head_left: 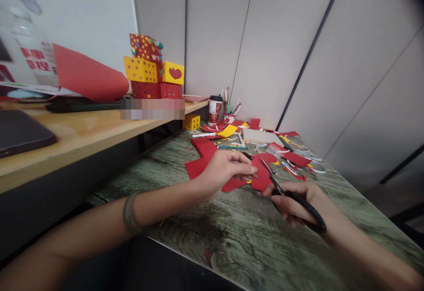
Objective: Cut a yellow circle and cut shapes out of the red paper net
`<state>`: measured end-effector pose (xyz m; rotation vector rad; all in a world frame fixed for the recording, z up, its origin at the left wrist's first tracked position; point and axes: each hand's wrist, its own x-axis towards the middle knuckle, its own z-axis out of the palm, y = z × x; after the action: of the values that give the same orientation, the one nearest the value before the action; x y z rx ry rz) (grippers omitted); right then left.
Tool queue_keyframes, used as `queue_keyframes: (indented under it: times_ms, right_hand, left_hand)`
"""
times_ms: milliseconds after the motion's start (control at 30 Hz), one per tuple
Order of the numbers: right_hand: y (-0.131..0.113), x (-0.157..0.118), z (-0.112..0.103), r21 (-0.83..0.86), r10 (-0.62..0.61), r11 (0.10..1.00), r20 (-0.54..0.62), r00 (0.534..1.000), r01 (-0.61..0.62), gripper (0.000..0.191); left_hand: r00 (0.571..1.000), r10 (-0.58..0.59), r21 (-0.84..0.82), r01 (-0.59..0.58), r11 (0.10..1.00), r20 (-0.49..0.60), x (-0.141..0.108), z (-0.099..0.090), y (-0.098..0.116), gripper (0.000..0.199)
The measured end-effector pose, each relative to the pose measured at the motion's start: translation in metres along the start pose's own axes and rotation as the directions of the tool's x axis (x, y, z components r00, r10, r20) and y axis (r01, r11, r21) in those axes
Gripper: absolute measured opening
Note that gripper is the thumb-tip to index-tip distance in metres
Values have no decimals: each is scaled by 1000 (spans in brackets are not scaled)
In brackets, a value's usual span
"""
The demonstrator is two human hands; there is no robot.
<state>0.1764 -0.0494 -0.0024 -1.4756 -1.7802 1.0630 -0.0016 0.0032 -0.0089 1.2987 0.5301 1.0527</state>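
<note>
My left hand (228, 169), with a ring and a bracelet, is pinched at the left edge of a red paper piece (261, 169) with a rounded top. In my right hand (298, 202) are black-handled scissors (303, 207), their blades pointing up and left across the right part of that paper. The blades look slightly parted. Under and beside my left hand lie more red paper pieces (203, 147) on the dark wood-grain table (185, 238).
Farther back are paper scraps, a yellow piece (227, 131), a grey-white block (260, 136), a lidded cup (215, 110) and a pen holder (229, 118). A wooden shelf (82, 134) on the left carries decorated boxes (142, 70) and a rolled red sheet (89, 74).
</note>
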Motion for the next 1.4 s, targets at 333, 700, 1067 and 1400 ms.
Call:
queue_keyframes:
  times_ms: [333, 700, 1067, 1400]
  right_hand:
    - [0, 2, -1, -55, -33, 998, 26, 999, 34, 22]
    - [-3, 0, 5, 31, -19, 999, -11, 1000, 20, 15]
    - [0, 0, 4, 160, 10, 987, 63, 998, -20, 21]
    - [-1, -2, 4, 156, 4, 988, 92, 996, -18, 23]
  left_hand:
    - [1000, -14, 59, 13, 998, 15, 0, 0, -1, 4]
    - [999, -29, 17, 29, 999, 31, -3, 2, 0, 6]
    - [985, -107, 54, 101, 993, 133, 2, -2, 5, 16]
    - [995, -60, 52, 56, 997, 80, 6, -6, 9, 7]
